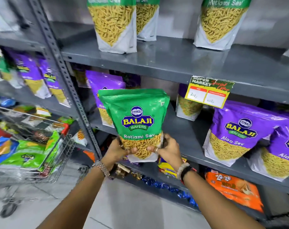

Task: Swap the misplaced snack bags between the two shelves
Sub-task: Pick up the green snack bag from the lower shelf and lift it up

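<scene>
Fingers (132, 150) of the left hand (118, 150) and right hand (167, 149) curl closed around the bottom corners of green snack bags (135, 119), apparently two stacked, held upright in front of the middle shelf (186, 142) of purple Aloo Sev bags (239, 129). The green bags read Balaji Ratlami Sev, with yellow noodle sticks pictured below. They look light, crinkly and slippery, with crushable contents; gripping low at both sides seems wise. Matching green bags stand on the upper shelf (173, 58).

Green sev bags (116, 25) stand on the upper shelf (173, 63), purple bags (236, 131) on the lower shelf (190, 146).
</scene>
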`<state>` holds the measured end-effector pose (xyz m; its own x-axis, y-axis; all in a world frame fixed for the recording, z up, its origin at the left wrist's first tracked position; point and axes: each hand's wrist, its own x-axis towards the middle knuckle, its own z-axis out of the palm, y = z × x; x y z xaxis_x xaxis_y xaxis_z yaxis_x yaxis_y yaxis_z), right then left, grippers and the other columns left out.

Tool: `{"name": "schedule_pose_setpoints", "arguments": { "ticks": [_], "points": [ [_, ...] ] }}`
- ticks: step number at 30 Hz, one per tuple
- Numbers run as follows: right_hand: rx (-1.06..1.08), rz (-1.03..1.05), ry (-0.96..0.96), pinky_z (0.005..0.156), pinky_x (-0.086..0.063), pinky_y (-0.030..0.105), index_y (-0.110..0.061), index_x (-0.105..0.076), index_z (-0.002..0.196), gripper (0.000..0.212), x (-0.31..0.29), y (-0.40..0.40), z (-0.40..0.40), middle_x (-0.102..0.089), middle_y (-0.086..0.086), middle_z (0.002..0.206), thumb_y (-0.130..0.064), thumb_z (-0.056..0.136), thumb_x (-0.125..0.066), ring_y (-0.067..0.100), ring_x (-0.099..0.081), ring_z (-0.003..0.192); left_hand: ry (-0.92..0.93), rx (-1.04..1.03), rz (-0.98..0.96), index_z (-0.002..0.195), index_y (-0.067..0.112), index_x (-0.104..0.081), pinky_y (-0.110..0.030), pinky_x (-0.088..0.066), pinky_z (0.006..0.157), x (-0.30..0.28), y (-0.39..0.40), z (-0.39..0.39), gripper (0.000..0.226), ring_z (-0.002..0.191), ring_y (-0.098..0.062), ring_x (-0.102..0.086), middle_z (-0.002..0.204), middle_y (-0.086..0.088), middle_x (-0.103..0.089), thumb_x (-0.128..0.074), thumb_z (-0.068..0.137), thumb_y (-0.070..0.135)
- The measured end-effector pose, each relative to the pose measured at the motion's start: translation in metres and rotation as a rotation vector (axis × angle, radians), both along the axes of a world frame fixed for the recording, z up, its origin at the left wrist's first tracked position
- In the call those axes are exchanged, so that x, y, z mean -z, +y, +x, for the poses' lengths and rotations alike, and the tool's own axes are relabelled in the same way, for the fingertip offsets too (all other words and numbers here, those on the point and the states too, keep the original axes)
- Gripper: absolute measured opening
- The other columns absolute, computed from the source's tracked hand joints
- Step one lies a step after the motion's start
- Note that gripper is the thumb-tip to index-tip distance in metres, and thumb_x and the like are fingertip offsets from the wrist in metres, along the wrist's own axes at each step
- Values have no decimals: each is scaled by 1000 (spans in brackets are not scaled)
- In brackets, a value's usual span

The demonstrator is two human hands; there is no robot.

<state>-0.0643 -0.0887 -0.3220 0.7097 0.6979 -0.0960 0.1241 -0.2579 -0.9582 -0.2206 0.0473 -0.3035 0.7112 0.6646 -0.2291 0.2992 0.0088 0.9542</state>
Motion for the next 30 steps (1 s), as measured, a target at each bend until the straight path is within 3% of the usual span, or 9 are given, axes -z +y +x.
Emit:
{"name": "schedule_pose_setpoints", "arguments": {
  "ticks": [2,5,7,11,14,19,22,26,30],
  "points": [
    [-30,60,-39,86,-57,42,-29,-61,85,47,-18,4,-13,-75,-4,92,-37,48,-88,12,-71,88,-21,-35,40,117,11,-52,-14,-54,78,-21,-5,-19,104,103,-19,-63,110,-4,-67,-86,30,57],
    [-18,164,-113,74,-55,32,-29,-58,73,41,-54,7,-26,-71,-9,75,-43,48,-87,7,-66,74,-49,-138,121,119,3,-52,-5,-50,62,-57,-8,-31,62,92,-13,-66,96,-1,-66,-81,65,15],
    [-15,253,-172,65,-51,31,-21,-57,72,42,-86,7,-29,-67,-6,68,-45,53,-85,8,-61,65,-144,-188,182,117,1,-53,-3,-49,57,-85,-8,-33,47,70,5,-66,87,1,-64,-72,74,2],
    [46,468,-246,68,-54,42,-12,-63,80,43,-150,3,-19,-71,4,74,-45,60,-81,9,-61,67,-333,-189,301,111,6,-56,-4,-48,56,-150,-9,-14,34,58,13,-63,88,-2,-66,-68,79,4],
    [115,529,-330,74,-57,45,-18,-66,85,41,-194,-2,2,-75,-2,82,-51,62,-76,16,-69,75,-434,-128,306,113,8,-58,-9,-54,60,-195,-10,13,36,67,8,-67,93,5,-69,-69,79,8],
    [216,529,-463,78,-57,44,-19,-67,85,36,-244,-17,50,-76,1,81,-50,67,-72,17,-70,77,-533,-66,344,111,6,-60,-8,-52,75,-232,-10,84,34,72,9,-64,102,-4,-67,-70,79,11],
    [288,509,-498,77,-55,50,-15,-65,83,49,-254,-25,84,-76,9,80,-59,62,-69,28,-70,79,-540,-21,338,109,4,-62,-5,-51,68,-237,-14,126,33,68,12,-63,106,-10,-67,-70,79,13],
    [322,433,-498,80,-55,51,-24,-67,84,48,-250,-30,117,-77,8,83,-65,59,-65,26,-71,83,-518,8,300,101,11,-61,-5,-51,64,-237,-17,166,27,79,-4,-62,109,-14,-68,-72,77,17],
    [374,418,-471,80,-55,49,-17,-67,85,50,-246,-35,136,-77,8,83,-61,63,-64,26,-72,84,-533,41,273,110,3,-60,-4,-51,63,-237,-18,198,35,80,-4,-61,117,-19,-66,-70,79,15]
  ]
}}
